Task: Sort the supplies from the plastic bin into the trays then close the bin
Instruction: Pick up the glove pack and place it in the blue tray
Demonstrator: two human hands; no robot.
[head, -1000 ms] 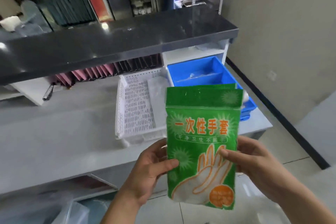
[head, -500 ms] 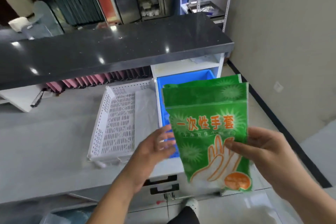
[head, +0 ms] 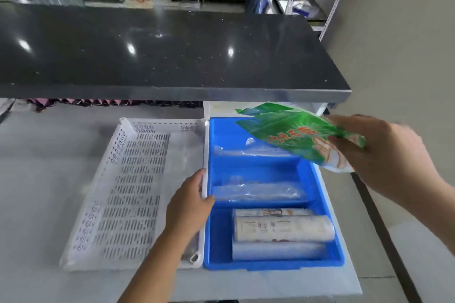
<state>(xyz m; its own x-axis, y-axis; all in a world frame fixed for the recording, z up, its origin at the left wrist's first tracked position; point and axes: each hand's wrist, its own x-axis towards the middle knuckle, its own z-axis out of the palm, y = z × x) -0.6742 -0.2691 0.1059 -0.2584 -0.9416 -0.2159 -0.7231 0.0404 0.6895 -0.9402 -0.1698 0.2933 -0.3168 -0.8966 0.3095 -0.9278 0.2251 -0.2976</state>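
Note:
My right hand [head: 384, 155] grips green packs of disposable gloves [head: 290, 133] and holds them flat above the far right corner of the blue divided tray [head: 219, 233]. The tray's far compartments hold clear plastic packets [head: 256, 192]; its near compartment holds rolls of plastic wrap [head: 283, 229]. My left hand [head: 189, 204] rests on the rim where the white slotted tray [head: 128, 192] meets the blue one, fingers curled over the edge. The plastic bin is out of view.
Both trays sit side by side on a grey counter [head: 44, 174]. A black shelf [head: 160, 56] overhangs the back of the counter. The counter's right edge drops to a tiled floor [head: 394, 241] beside a beige wall.
My view has moved in over the trays. My left hand let go of the glove packs and went down to the tray rims. My right hand carried the packs forward and laid them flatter over the blue tray.

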